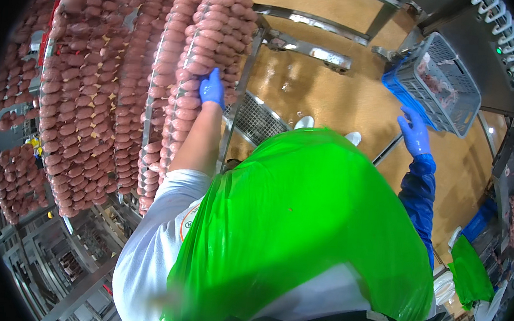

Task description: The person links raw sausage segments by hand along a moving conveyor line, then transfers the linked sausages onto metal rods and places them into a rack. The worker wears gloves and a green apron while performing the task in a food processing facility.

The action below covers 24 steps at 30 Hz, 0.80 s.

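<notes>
My left hand [213, 89], in a blue glove, touches the near side of a row of linked pink sausages [187, 103] hanging on a metal rack. One finger points up along the links; the others are partly hidden against them, so their grip is unclear. Several more rows of linked sausages [78, 128] hang to the left. Out to the right, my right hand [415, 132], also blue-gloved, is held with its fingers apart and nothing in it. Just beyond it stands a grey plastic crate [461, 107] with pale pink pieces inside, beside a blue crate edge [395, 90].
A metal frame bar [308, 48] crosses above the tan floor [287, 84]. A floor grate [257, 119] lies by my feet. At the right are a steel machine with a white coiled hose [513, 48] and a person in a green apron [470, 271].
</notes>
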### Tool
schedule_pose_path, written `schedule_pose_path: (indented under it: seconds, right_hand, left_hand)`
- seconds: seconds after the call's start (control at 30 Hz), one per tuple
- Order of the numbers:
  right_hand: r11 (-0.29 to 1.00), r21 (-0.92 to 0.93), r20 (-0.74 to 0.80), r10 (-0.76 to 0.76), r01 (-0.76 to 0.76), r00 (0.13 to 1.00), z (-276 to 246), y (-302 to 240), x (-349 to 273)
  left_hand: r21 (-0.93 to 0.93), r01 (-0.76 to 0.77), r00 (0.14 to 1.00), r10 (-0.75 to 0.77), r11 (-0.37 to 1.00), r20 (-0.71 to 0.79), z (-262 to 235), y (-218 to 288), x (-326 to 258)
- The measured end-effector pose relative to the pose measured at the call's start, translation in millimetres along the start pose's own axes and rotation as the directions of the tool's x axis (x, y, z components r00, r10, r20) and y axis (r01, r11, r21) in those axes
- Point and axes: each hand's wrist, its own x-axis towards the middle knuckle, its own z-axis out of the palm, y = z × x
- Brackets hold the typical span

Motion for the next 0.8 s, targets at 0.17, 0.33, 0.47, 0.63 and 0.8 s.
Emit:
schedule_pose_path:
  seconds: [0.17,0.33,0.47,0.63,0.8]
  right_hand:
    - [0.999,0.024,-0.103,-0.028,0.030,0.994,-30,56,-18]
    - [0.989,-0.144,-0.298,-0.035,-0.009,0.954,-76,125,-93]
    - [0.968,-0.057,-0.502,0.185,-0.245,0.845,-116,189,-186]
    - [0.803,0.115,-0.609,0.522,-0.585,0.598,-131,231,-297]
    - [0.672,0.375,-0.468,0.732,-0.639,0.495,-127,233,-329]
  left_hand:
    - [0.387,-0.221,0.971,0.239,0.895,0.001,18,-3,68]
    - [0.487,-0.249,0.964,0.264,0.838,0.038,92,49,94]
    - [0.579,-0.434,0.883,0.452,0.690,0.123,142,67,83]
    - [0.640,-0.458,0.887,0.367,0.616,0.282,206,51,40]
    - [0.686,-0.511,0.689,-0.230,0.518,0.687,331,25,-30]
